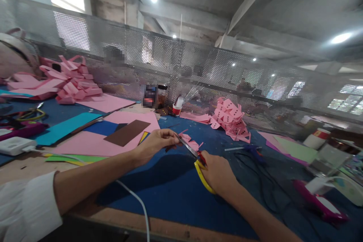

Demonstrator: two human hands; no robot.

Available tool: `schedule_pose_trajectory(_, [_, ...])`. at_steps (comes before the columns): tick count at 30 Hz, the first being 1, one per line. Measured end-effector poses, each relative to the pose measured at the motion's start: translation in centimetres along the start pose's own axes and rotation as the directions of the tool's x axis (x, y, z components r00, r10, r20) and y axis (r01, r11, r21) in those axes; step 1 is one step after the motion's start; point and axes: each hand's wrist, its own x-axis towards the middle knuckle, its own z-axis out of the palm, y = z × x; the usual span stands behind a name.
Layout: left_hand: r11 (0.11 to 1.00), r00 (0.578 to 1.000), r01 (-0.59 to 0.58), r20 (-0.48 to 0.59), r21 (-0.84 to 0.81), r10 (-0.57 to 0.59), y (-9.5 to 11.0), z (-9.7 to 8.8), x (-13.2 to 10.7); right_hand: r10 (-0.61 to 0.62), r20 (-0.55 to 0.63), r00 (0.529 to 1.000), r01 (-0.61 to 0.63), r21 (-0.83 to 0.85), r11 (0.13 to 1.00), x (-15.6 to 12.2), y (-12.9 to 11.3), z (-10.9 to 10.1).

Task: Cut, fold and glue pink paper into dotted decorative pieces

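My right hand [217,170] grips a pair of scissors [188,146] with yellow and red handles, the blades pointing up and left. My left hand [161,141] is closed in a pinch right at the blade tips. A small dark sliver shows under its fingers, but what they hold is too small to make out. Behind the blades, small pink paper pieces [193,143] lie on the blue table mat [176,196].
Brown paper [127,132], pink sheets [76,144] and turquoise paper [68,126] lie left. A dotted pink paper cluster [228,119] and a paper cup [178,107] stand behind. A blue glue gun [253,153] is right; a white cable [138,200] crosses the front edge.
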Motion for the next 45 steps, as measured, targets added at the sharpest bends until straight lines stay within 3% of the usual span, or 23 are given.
schedule_pose_trajectory(12, [0.997, 0.998, 0.057, 0.025, -0.048, -0.056, 0.35, -0.05, -0.02, 0.037, 0.036, 0.999, -0.036, -0.019, 0.999, 0.21, 0.08, -0.03])
schedule_pose_trajectory(27, [0.998, 0.999, 0.045, 0.023, -0.034, -0.045, 0.17, -0.09, 0.02, 0.042, 0.064, 0.997, -0.042, -0.016, 0.999, 0.28, -0.03, -0.22])
schedule_pose_trajectory(36, [0.999, 1.0, 0.019, -0.007, -0.033, -0.019, 0.61, -0.01, -0.14, 0.017, -0.065, 0.998, -0.011, 0.085, 0.996, 0.13, 0.47, 0.48])
schedule_pose_trajectory(45, [1.0, 1.0, -0.007, -0.009, -0.014, 0.007, 0.45, -0.14, -0.09, 0.008, -0.058, 0.998, -0.004, 0.068, 0.998, 0.05, 0.21, 0.62])
